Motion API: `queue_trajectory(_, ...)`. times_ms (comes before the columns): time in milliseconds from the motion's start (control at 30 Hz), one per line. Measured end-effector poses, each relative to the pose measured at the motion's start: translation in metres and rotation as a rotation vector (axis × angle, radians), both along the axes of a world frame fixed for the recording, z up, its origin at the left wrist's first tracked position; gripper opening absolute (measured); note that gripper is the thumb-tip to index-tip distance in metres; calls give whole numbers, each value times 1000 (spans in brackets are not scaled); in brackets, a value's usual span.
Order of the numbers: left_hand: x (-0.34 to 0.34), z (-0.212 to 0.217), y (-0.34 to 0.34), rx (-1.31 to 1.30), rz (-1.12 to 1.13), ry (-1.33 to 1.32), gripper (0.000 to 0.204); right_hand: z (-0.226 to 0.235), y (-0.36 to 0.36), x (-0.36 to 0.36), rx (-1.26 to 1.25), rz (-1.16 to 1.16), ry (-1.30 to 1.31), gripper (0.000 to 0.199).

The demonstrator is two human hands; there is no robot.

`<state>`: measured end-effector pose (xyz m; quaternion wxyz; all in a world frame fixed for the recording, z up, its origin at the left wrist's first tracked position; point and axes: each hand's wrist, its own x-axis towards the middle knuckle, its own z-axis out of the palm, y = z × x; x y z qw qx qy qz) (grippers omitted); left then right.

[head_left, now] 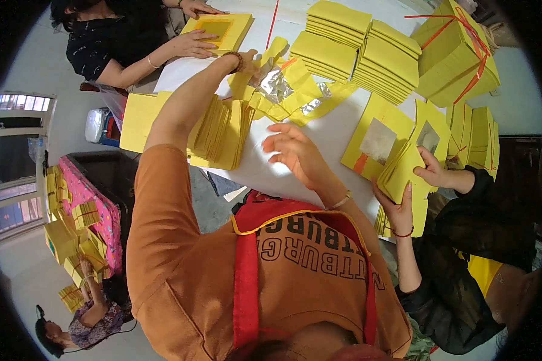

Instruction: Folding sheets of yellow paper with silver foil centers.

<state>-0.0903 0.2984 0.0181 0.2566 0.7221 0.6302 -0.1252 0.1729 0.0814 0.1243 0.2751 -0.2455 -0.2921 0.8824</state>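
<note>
My left arm stretches across the white table, with my left hand (250, 65) over a loose heap of yellow paper sheets (304, 81). The hand touches or is very close to the heap's left edge; its fingers are too blurred to tell whether they grip a sheet. Silver foil patches (276, 85) show among these crumpled, overlapping sheets. My right hand (292, 150) hovers over the table nearer to me, fingers apart and slightly curled, holding nothing. Under my left forearm stands a row of packed yellow paper bundles (220, 132).
Stacked yellow paper packs (355, 48) and a large bundle tied with red ribbon (457, 57) stand at the far right. A co-worker's hands (412, 192) hold yellow sheets at right; another's (193, 42) rest on a yellow stack. A pink-covered table (90, 198) is at left.
</note>
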Motion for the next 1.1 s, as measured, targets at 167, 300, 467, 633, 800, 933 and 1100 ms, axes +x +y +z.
queue_trajectory(167,21,9,-3,-102,90,-40,91,-86,11,-18,-145,-353,-186,55)
queue_trajectory(300,36,16,-20,-147,158,-192,66,-88,36,-38,-263,-405,-188,57)
queue_trajectory(467,47,23,-16,-51,77,-45,50,-109,47,-22,-62,-403,-235,35)
queue_trajectory(633,60,9,-15,124,178,73,64,-104,6,11,66,-615,-294,29)
queue_trajectory(800,65,22,-23,201,198,20,67,-111,-31,34,195,-791,-336,49)
queue_trajectory(933,63,22,-30,318,252,23,51,-113,-35,39,20,-758,-271,56)
queue_trajectory(1100,58,31,-34,503,248,-39,26,-113,-44,47,-53,-637,-215,60)
